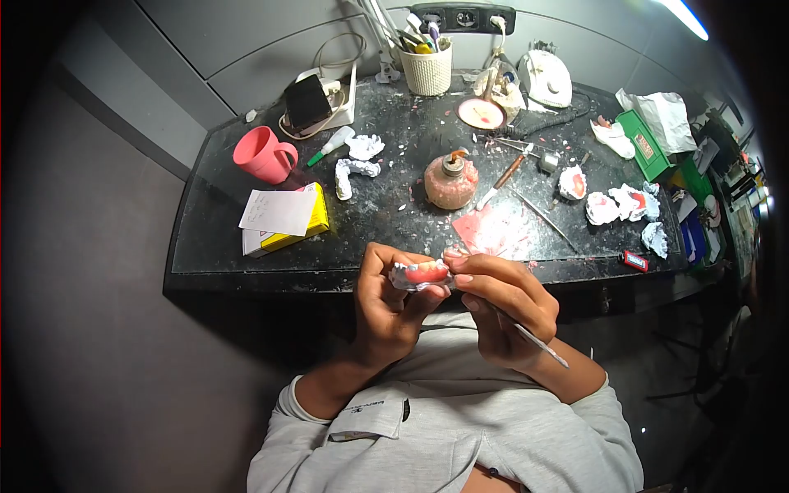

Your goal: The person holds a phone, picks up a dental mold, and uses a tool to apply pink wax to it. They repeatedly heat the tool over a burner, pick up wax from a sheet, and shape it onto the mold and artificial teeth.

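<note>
My left hand [385,311] grips a dental model [427,274] with pink wax and a row of pale teeth, its thumb below and fingers behind. Close over the front edge of the bench, the model faces me. My right hand [514,300] is closed round a thin wax carver [541,344], whose handle sticks out below the palm toward my forearm. The right fingertips are at the model's right end and hide the carver's working tip. Beyond the hands lies a pink wax sheet [468,232] on the bench.
A pink-stained spirit burner [451,182] stands mid-bench. A wax knife [505,177] and a thin metal tool [544,218] lie right of it. To the left are a pink mug [265,154] and a yellow box [316,215]; plaster models [602,209] lie right.
</note>
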Available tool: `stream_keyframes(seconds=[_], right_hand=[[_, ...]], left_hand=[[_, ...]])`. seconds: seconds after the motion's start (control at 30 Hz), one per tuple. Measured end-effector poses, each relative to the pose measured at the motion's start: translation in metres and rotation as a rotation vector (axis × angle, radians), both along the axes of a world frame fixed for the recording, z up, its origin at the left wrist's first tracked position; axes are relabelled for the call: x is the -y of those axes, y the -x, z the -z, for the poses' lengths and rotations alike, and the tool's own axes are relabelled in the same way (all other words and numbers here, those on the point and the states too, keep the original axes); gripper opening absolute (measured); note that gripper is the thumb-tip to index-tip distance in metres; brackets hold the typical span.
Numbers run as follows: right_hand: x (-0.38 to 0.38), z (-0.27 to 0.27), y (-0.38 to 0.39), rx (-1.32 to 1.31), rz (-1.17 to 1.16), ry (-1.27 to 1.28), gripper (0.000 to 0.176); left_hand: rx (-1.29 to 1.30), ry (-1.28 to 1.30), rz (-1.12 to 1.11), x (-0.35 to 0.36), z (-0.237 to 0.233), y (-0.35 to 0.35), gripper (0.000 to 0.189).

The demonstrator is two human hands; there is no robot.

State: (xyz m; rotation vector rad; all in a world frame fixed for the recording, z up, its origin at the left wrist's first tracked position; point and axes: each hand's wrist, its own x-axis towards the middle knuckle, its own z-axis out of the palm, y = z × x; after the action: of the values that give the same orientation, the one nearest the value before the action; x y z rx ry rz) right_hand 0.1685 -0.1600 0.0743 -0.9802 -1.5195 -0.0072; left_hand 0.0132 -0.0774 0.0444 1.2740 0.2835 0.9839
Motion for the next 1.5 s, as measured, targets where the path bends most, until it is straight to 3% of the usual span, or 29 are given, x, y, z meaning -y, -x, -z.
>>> stream_keyframes(seconds=[0.33, 0.4, 0.6, 0.87, 1.33, 1.5], right_hand=[[0.001, -0.004, 0.004, -0.015, 0.033, -0.003, 0.02], [0.002, -0.003, 0.003, -0.023, 0.032, -0.004, 0.02], [0.004, 0.002, -0.001, -0.014, -0.05, -0.021, 0.02], [0.011, -0.008, -0.012, 0.095, -0.192, 0.057, 0.035], [0.009, 0.001, -0.018, 0.15, -0.166, 0.043, 0.05], [0.005, 0.006, -0.018, 0.175, -0.143, -0.01, 0.051]], left_hand=[[0.02, 0.023, -0.01, 0.013, 0.001, -0.006, 0.042], [0.008, -0.104, -0.027, 0.014, 0.0, -0.006, 0.04], [-0.062, -0.038, 0.029, 0.009, 0.004, 0.006, 0.042], [-0.101, -0.009, -0.028, 0.013, -0.014, 0.005, 0.05], [-0.127, 0.035, -0.032, 0.012, -0.013, 0.007, 0.05], [-0.085, 0.055, 0.041, 0.009, -0.005, 0.006, 0.04]])
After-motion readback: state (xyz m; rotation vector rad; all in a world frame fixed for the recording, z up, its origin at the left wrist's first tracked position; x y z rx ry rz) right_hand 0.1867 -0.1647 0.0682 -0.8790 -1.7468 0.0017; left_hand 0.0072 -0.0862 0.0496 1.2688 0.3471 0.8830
